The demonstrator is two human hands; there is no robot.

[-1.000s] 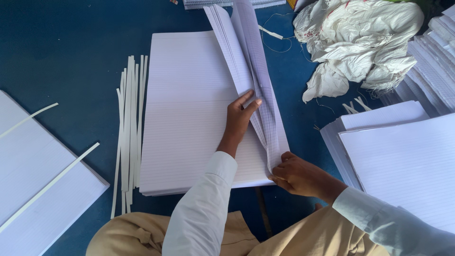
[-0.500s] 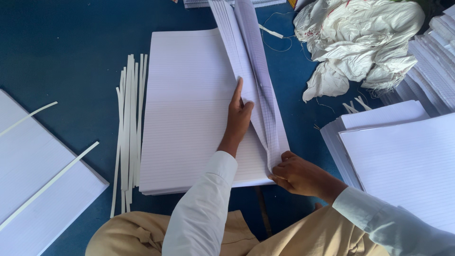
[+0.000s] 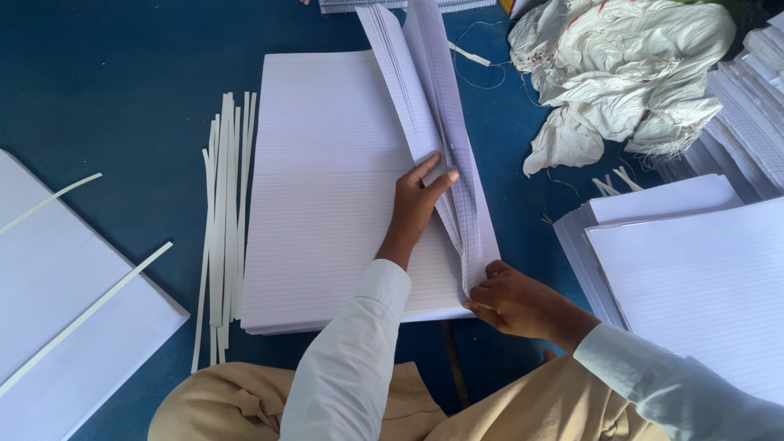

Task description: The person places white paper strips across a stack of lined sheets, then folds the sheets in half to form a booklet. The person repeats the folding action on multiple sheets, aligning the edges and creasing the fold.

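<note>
A thick stack of white ruled paper sheets (image 3: 327,188) lies on the blue surface in front of me. Along its right edge a bunch of sheets (image 3: 429,106) is lifted and fanned upward. My left hand (image 3: 416,204) rests flat on the stack with its fingers pressed against the lifted sheets near their middle. My right hand (image 3: 514,298) pinches the near corner of the lifted sheets at the stack's front right edge.
Several narrow white paper strips (image 3: 224,220) lie left of the stack. Another paper stack with two strips on it (image 3: 57,302) sits at the far left. More ruled stacks (image 3: 694,278) are at the right, and crumpled white cloth (image 3: 629,73) lies at the top right.
My left hand has shifted along the lifted sheets, fingers spreading and pressing into the fold. My right hand has kept its pinch on the near corner.
</note>
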